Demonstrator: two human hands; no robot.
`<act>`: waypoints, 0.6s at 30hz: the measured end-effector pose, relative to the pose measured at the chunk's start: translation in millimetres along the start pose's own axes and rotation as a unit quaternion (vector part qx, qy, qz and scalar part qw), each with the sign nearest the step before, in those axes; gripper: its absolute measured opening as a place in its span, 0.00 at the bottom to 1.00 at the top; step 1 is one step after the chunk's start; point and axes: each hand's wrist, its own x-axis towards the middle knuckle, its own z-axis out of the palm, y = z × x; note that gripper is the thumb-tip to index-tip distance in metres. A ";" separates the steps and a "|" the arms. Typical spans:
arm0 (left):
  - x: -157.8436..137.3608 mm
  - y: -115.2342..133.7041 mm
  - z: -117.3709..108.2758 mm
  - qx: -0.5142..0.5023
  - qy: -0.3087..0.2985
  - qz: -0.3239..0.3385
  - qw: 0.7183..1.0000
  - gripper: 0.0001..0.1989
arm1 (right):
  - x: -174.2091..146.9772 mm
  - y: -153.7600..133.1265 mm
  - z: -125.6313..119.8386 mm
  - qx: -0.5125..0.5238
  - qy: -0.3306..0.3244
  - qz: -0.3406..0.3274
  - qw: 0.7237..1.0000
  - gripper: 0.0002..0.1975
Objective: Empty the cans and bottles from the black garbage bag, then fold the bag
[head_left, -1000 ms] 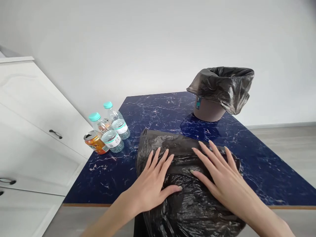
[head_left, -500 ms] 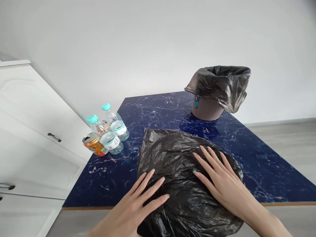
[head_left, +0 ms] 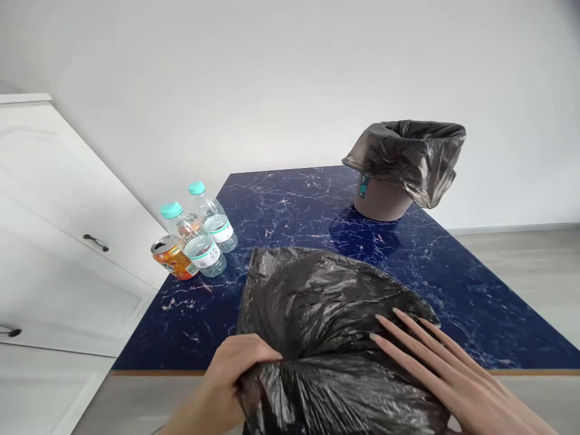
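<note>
A crumpled black plastic bag lies across the front of the blue marbled table and hangs over its near edge. At the bag's left side my left hand is closed around a gathered fold, thumb on top, its other fingers mostly hidden. My right hand rests on the right part of the bag with its fingers stretched out. What lies inside the bag, if anything, cannot be seen.
Farther back on the right stands a bin lined with a black bag. Two clear bottles with turquoise caps and an orange can stand on the left, near the white cabinet.
My left hand has gone from lying spread on the bag to gripping a fold of it. My right hand has slid nearer and to the right. The bag has shifted toward me.
</note>
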 end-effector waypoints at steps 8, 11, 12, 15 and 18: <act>34.0 8.2 -18.1 -0.057 0.131 -0.223 0.964 0.18 | -4.0 31.5 4.6 0.181 0.030 0.204 0.962 0.18; 51.5 3.9 -30.5 -0.001 0.181 -0.227 0.957 0.19 | 8.6 40.3 7.0 0.235 0.036 0.324 0.916 0.20; 56.9 1.4 -34.0 0.029 0.191 -0.224 0.955 0.18 | 14.3 42.3 7.8 0.250 0.034 0.346 0.904 0.22; 71.3 -5.5 -40.1 0.148 0.217 -0.196 0.945 0.09 | 31.8 45.2 10.3 0.278 0.046 0.385 0.879 0.27; 79.6 -5.8 -40.3 0.255 0.250 -0.114 0.927 0.14 | 43.8 42.7 12.6 0.257 0.074 0.415 0.870 0.30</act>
